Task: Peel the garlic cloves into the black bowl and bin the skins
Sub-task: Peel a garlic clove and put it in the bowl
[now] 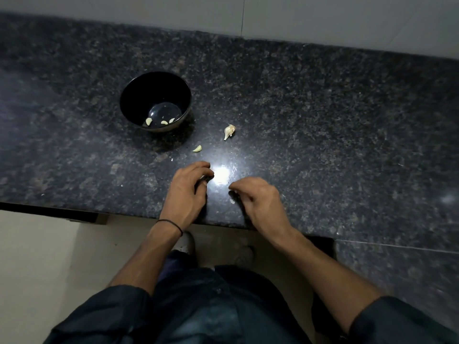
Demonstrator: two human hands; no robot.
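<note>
The black bowl (135, 95) stands to my left on the counter (323, 120), with three peeled cloves (148, 121) at its bottom. My left hand (187, 192) is curled, fingertips down on the stone. Something pale shows at my fingertips, but I cannot tell whether I am pinching it or holding nothing.

Just beyond that hand a loose peeled clove (197, 148) lies outside the bowl. If I sweep up skins carelessly, it could go to the bin with them.

Further right an unpeeled clove (229, 131) waits, easy to knock away.

A skin flake (232, 201) lies just beside my right hand (259, 201). That hand is curled too, and I cannot tell if it holds anything.

Both hands work near the front edge, so a brush could push flakes onto the floor. The speckled stone and glare could also hide small scraps. I see no bin.
</note>
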